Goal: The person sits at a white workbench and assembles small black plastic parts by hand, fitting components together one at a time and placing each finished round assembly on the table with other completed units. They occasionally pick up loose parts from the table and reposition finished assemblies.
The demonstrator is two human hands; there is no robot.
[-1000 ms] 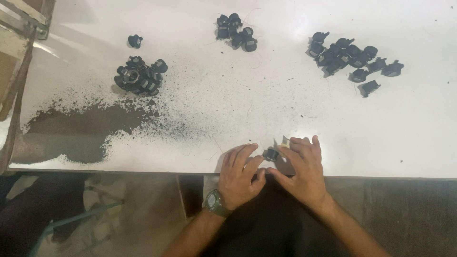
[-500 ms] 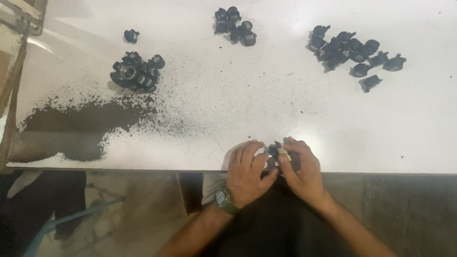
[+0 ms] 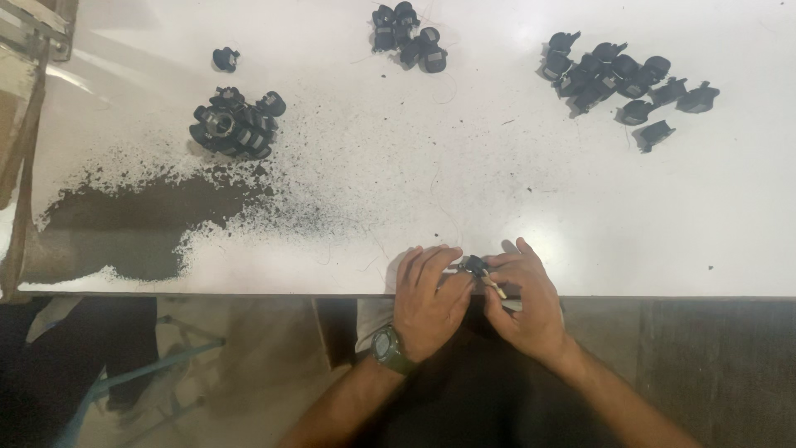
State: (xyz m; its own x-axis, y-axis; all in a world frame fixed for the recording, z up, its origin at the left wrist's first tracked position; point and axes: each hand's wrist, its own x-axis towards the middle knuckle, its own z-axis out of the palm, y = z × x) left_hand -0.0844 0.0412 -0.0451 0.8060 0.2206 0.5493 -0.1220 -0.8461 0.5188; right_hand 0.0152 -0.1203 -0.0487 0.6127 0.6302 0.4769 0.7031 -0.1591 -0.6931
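Right at the near edge of the white table (image 3: 580, 207), my two hands meet over a small black part (image 3: 474, 265). My left hand (image 3: 429, 300), with a dark wristwatch (image 3: 387, 348) on its wrist, lies knuckles up, its fingers curled over toward the part and touching it from the left. My right hand (image 3: 524, 303) pinches the same part from the other side, thumb and forefinger closed on it, and a thin pale stick (image 3: 494, 286) shows slanting between my fingers just beside the part. The part itself sits at the table's front edge, between my fingertips, mostly hidden by them.

Farther out to my left, a broad patch of dark powder (image 3: 141, 224) spreads over the tabletop, thinning into scattered specks toward the middle. Beyond it sits a cluster of black parts (image 3: 234, 126), with a single black piece (image 3: 224, 58) apart behind it. At the far middle lies a smaller group of black parts (image 3: 408, 37), and at the far right a longer spread of black parts (image 3: 622, 83).
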